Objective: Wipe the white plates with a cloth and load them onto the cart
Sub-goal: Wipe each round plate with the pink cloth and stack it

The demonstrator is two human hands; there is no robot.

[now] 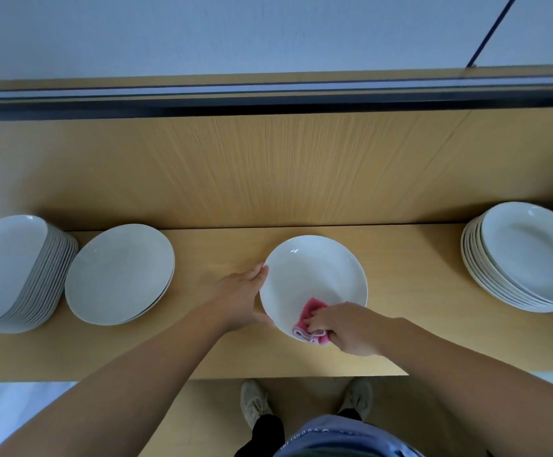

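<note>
Now left fingers [261,271] grip the plate [314,272] rim while right fingers [316,319] pinch the pink cloth [310,309].

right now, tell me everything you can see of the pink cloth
The cloth is pink with paler, whitish edges and looks soft, like microfibre. It is folded or bunched into a small wad. It lies inside the plate at its near rim, against the white surface. The right hand grips it, fingers curled over it and hiding part of it.

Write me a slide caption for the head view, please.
Left hand steadies a plate while right hand presses a cloth on it.
</note>
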